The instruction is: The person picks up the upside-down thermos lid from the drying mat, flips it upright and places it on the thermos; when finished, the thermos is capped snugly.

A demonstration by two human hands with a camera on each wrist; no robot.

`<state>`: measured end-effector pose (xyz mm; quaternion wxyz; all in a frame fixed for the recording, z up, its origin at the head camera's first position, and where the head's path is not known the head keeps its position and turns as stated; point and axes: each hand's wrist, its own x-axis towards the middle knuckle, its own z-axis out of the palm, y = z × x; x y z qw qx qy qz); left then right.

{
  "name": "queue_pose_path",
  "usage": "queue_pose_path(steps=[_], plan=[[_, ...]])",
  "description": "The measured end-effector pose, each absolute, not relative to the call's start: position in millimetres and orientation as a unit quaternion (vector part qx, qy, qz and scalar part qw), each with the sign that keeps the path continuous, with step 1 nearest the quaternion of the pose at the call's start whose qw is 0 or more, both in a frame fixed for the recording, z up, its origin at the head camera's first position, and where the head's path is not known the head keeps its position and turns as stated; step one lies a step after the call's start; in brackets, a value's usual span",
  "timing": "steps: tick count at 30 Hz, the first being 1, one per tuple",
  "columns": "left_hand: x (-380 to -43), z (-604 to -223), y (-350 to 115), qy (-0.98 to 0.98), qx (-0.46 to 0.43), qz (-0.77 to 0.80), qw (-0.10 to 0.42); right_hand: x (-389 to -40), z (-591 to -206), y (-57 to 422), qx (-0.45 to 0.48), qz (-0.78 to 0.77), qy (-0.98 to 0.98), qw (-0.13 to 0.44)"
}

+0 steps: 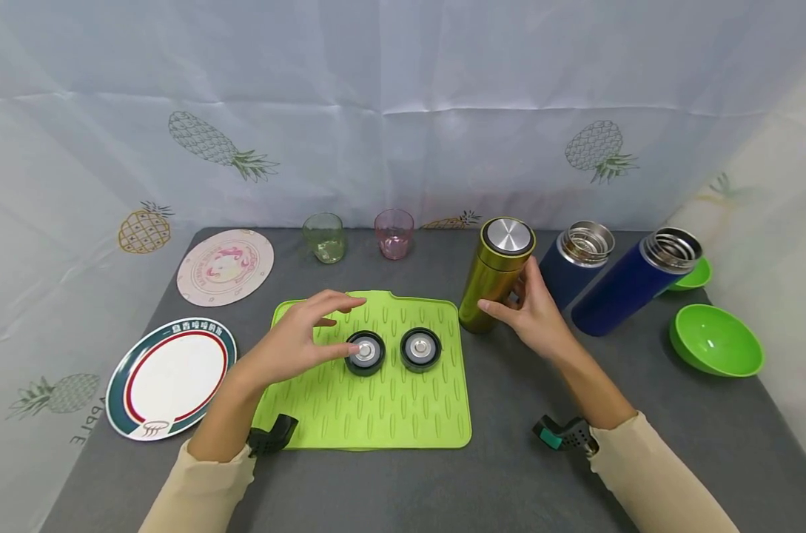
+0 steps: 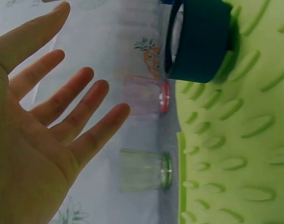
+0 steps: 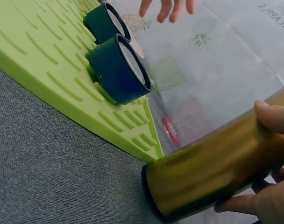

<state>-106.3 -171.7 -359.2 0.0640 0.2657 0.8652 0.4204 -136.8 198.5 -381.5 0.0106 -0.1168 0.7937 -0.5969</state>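
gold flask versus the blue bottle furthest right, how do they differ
The gold flask is yellowish gold, while the blue bottle is deep blue.
The gold flask has its silver-topped lid on; the blue bottle is open, its steel mouth showing.
The right hand grips the gold flask, while the blue bottle is unheld.
Both are cylindrical, with silver-coloured metal at the top.
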Motion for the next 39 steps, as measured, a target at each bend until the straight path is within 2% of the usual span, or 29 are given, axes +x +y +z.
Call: queue_pose_path(steps=[11, 25, 31, 39], plan=[[-106, -383, -170, 0.883, 0.244, 0.382, 0.120, -135, -387, 198, -0.114, -0.609, 0.785, 0.005], [-112, -398, -157, 0.899, 0.250, 0.327, 0.147, -133, -387, 197, -0.104, -0.614, 0.782, 0.009], [-113, -397, -154, 0.904, 0.238, 0.320, 0.156, -131, -386, 196, -0.101, -0.612, 0.784, 0.012], [-112, -395, -153, 0.912, 0.226, 0.314, 0.133, -123, -384, 199, -0.090, -0.598, 0.796, 0.023]])
